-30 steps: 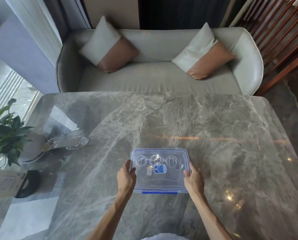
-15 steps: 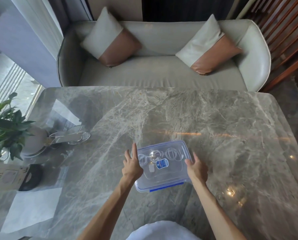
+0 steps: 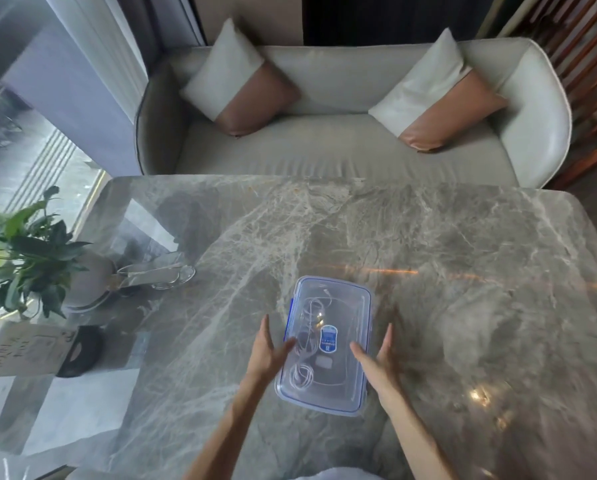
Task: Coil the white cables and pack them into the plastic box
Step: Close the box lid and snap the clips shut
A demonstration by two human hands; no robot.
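- A polished grey marble-patterned table [image 3: 428, 237] fills the room's foreground, with a pale grey sofa [image 3: 324, 147] carrying two white-and-tan cushions behind it and a leafy green potted plant [image 3: 23, 251] at the table's left edge.
- The clear rectangular plastic box with a blue-trimmed lid [image 3: 326, 344] lies on the table near the person, lid on, its long side running away from them; the coiled white cables [image 3: 302, 374] show through the lid, lying inside.
- The left hand [image 3: 265, 355] and the right hand [image 3: 376, 367] flank the box, both spread flat with fingers extended — neither grips anything, though each thumb appears to reach over the lid.
- Risk, as a judgement: the glossy stone looks slick, so a push from one side could send the light box skidding or spinning; whether the blue side clips are latched cannot be told, and an unlatched lid could lift off.
- A small blue-and-white label [image 3: 328, 337] sits on the lid — its print is too small to read. A pale card with dark lettering [image 3: 23, 348] lies at far left, also illegible.
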